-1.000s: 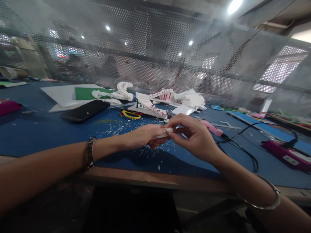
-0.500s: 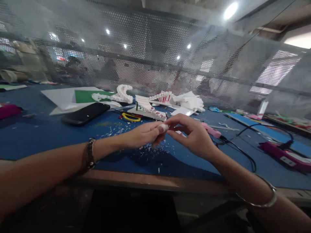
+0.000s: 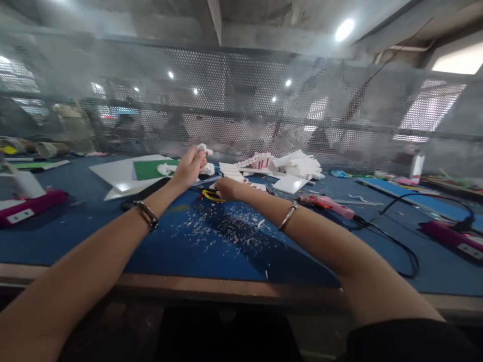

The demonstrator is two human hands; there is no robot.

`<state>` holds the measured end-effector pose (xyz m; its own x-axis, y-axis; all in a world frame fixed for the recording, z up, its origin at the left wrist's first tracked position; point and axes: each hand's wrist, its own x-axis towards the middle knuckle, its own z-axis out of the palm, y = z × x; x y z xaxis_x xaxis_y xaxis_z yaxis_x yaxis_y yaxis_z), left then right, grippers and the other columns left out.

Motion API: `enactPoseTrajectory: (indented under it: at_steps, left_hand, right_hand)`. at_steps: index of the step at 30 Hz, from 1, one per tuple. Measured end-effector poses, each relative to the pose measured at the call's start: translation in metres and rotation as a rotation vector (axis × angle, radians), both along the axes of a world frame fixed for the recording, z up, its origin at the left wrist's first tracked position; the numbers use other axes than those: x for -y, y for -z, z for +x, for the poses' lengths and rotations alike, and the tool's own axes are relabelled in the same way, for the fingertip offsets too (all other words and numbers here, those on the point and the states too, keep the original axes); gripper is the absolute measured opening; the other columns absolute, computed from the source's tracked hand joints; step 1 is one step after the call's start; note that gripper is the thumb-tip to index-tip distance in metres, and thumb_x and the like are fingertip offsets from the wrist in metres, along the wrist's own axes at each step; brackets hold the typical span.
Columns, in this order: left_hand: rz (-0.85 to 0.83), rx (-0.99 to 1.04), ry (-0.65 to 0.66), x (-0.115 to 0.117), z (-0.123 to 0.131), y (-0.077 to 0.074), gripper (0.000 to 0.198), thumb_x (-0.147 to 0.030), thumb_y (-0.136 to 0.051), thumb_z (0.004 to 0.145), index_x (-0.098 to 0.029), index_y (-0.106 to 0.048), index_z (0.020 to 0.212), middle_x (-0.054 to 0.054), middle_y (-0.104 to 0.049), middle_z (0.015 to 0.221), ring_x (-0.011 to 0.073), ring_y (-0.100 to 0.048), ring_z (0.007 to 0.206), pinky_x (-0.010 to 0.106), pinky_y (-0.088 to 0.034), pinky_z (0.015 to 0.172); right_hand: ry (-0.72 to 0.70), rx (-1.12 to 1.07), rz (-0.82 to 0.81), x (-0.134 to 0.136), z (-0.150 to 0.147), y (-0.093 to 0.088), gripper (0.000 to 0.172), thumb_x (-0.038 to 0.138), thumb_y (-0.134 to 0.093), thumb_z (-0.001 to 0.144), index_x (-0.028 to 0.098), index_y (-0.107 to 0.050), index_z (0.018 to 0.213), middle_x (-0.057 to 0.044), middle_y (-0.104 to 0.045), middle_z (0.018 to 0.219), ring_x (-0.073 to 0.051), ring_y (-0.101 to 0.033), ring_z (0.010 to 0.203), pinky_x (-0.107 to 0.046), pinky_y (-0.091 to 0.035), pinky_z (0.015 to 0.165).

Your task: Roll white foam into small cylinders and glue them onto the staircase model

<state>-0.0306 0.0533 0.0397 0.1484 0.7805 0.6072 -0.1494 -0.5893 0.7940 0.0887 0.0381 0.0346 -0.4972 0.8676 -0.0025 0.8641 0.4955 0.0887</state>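
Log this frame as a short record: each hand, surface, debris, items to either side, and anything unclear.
Left hand: raised, fingers curled, a white piece at its fingertips
Right hand: lowered, at a yellow loop handle
Surface: blue tabletop
Debris: white shavings, scattered nearer the wearer than the right hand
Left side: green sheet, purple power strip
Right side: pink corded tool
Unclear: whether either hand grips anything

No readable text, labels, numbers, brands or signs
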Motion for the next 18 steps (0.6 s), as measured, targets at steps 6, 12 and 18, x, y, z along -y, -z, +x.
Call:
enactPoseTrajectory:
  at_steps: [6, 12, 18]
  left_hand:
    - [-0.013, -0.033, -0.01, 0.0, 0.01, 0.008, 0.024, -0.009, -0.034, 0.084, -0.015, -0.04, 0.061, -0.01, -0.027, 0.042, 0.0025, -0.021, 0.032, 0.015, -0.016, 0.034]
    - [0.068, 0.002, 0.052, 0.017, 0.017, 0.001, 0.024, -0.013, -0.035, 0.085, -0.019, -0.032, 0.061, -0.01, -0.024, 0.044, 0.0029, -0.022, 0.033, 0.015, -0.019, 0.034]
    - [0.298, 0.08, 0.101, 0.046, 0.022, -0.012, 0.016, -0.023, -0.037, 0.086, -0.019, -0.037, 0.071, -0.008, -0.032, 0.049, 0.0036, -0.026, 0.035, 0.018, -0.021, 0.035]
  right_hand:
    - [0.087, -0.013, -0.024, -0.02, -0.018, 0.016, 0.03, 0.029, -0.048, 0.083, 0.015, -0.049, 0.11, -0.007, -0.053, 0.109, -0.018, -0.055, 0.092, -0.037, -0.047, 0.076]
    - [0.122, -0.174, -0.079, -0.012, -0.007, 0.009, 0.028, 0.029, -0.048, 0.084, 0.016, -0.05, 0.109, -0.007, -0.053, 0.11, -0.017, -0.055, 0.092, -0.037, -0.046, 0.076]
    - [0.103, -0.439, -0.247, 0.006, 0.024, -0.008, 0.029, 0.029, -0.048, 0.084, 0.015, -0.05, 0.109, -0.007, -0.053, 0.109, -0.018, -0.055, 0.091, -0.037, -0.047, 0.076]
